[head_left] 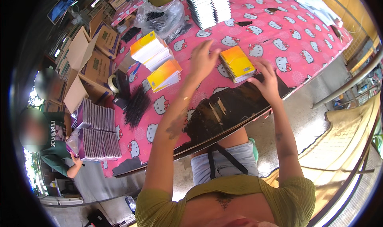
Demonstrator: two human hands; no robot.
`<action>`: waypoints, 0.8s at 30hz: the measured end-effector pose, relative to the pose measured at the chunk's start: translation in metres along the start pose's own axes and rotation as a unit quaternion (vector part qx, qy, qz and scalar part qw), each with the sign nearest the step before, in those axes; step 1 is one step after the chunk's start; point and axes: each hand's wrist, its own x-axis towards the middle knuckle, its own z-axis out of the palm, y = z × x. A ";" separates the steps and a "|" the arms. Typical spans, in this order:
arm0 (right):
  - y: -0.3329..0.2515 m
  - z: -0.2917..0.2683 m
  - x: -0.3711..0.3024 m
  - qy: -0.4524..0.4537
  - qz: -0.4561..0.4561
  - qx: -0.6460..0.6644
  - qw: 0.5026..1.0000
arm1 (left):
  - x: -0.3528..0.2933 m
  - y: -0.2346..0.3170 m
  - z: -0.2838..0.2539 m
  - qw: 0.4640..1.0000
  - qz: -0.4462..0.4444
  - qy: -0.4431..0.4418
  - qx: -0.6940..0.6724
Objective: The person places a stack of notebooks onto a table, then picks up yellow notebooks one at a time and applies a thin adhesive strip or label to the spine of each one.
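Observation:
A small stack of spiral-bound notebooks (238, 63) with yellow-orange covers lies on the pink tablecloth in front of me, its coil along the left side. My left hand (204, 60) hovers just left of the stack, fingers apart and nothing in them. At the stack's right near corner is my right hand (266, 82), thumb and fingers spread; whether it touches the covers I cannot tell. Further left lie piles of loose yellow-covered page blocks (153, 55), with a smaller pile (165, 76) nearer me. Black binding coils (137, 107) lie in a heap beyond my left forearm.
Tall stacks of white spiral-bound books (207, 7) stand at the far side, beside a clear plastic bag (159, 19). Purple spiral-bound stacks (97, 131), a tape dispenser (119, 83) and cardboard boxes (95, 67) line the left. A co-worker in dark green (56, 135) holds something there.

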 end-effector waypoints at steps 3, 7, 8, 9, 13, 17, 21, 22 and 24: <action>-0.012 -0.013 -0.020 0.045 0.018 -0.041 0.998 | -0.040 -0.035 -0.098 0.994 0.018 -0.032 0.105; -0.039 0.003 -0.039 0.018 0.046 0.048 0.998 | -0.088 -0.076 -0.167 0.974 -0.060 -0.049 0.211; -0.052 0.011 -0.039 -0.003 0.047 0.077 0.996 | -0.096 -0.083 -0.167 0.976 -0.043 -0.057 0.207; -0.069 0.018 -0.031 -0.036 0.009 0.094 0.995 | -0.102 -0.088 -0.167 0.977 -0.027 -0.063 0.204; -0.098 0.071 -0.011 -0.184 -0.043 0.125 0.974 | -0.117 -0.101 -0.165 0.979 -0.010 -0.058 0.193; -0.079 0.165 0.009 -0.283 0.009 0.155 0.946 | -0.113 -0.100 -0.163 0.955 0.005 -0.005 0.296; -0.097 0.230 0.043 -0.298 0.133 0.092 0.941 | -0.103 -0.152 -0.173 0.909 -0.411 0.061 0.002; -0.103 0.235 0.046 -0.322 0.161 0.054 0.931 | -0.107 -0.158 -0.175 0.906 -0.413 0.075 -0.047; -0.104 0.245 0.035 -0.361 0.112 0.055 0.924 | -0.111 -0.164 -0.178 0.892 -0.416 0.102 -0.146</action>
